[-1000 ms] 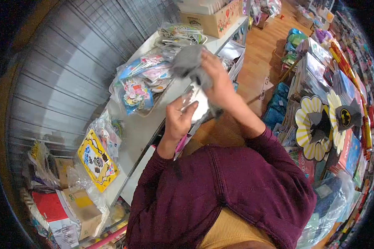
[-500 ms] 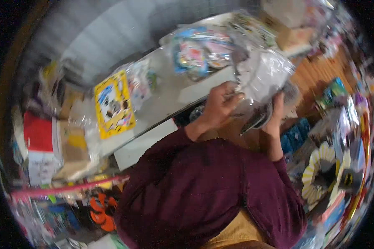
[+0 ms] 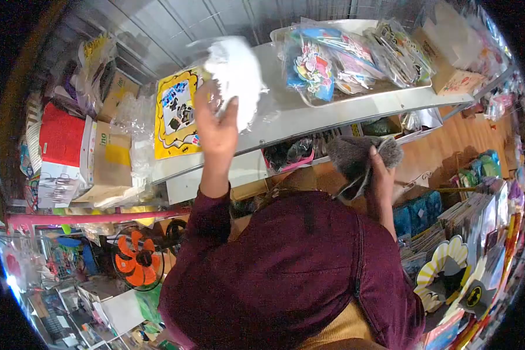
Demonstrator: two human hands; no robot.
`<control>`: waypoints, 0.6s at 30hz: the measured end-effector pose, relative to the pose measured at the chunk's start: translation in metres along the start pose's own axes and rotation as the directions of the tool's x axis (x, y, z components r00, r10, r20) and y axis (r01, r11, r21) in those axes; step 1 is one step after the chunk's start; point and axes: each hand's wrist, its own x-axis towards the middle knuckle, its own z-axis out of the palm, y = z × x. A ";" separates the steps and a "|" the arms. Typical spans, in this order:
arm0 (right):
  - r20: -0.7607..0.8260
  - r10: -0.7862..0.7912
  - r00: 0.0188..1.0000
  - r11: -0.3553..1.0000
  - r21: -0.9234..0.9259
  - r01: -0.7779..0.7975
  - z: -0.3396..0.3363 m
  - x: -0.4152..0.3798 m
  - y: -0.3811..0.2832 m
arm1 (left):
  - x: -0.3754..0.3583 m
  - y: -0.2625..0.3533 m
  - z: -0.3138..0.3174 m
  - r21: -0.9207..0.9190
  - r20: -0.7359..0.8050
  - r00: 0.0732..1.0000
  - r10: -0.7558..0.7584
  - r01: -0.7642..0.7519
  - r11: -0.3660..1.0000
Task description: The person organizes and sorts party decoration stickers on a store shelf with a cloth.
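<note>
My left hand (image 3: pixel 217 129) is raised over the shelf and grips a clear plastic bag with something bright white (image 3: pixel 239 79) inside; what the white content is, I cannot make out. A yellow-bordered Batman sheet (image 3: pixel 175 149) lies just left of that hand, partly covered by the bag. Lower to the right, my right hand (image 3: pixel 381 175) is closed on a grey fuzzy cloth (image 3: pixel 356 156), thumb on top. The cloth is bunched up and hangs in front of the shelf's edge.
A white tray (image 3: pixel 364 93) on the shelf (image 3: pixel 274 123) carries several bagged paper decorations (image 3: pixel 326 58). Cardboard boxes (image 3: pixel 111 166) stand at left, with an orange fan (image 3: pixel 137 258) below. A pink-rimmed bin (image 3: pixel 289 166) sits under the shelf; racks of packets (image 3: pixel 466 210) line the right.
My left hand has moved left with the white bag, away from my right hand. My right hand stays low at the right, with the grey cloth now in plain sight.
</note>
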 end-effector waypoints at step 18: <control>-0.109 0.037 0.993 0.996 0.084 -0.028 -0.020 -0.007 -0.003 | 0.033 0.032 0.075 0.534 0.365 0.926 0.092 -0.290 0.794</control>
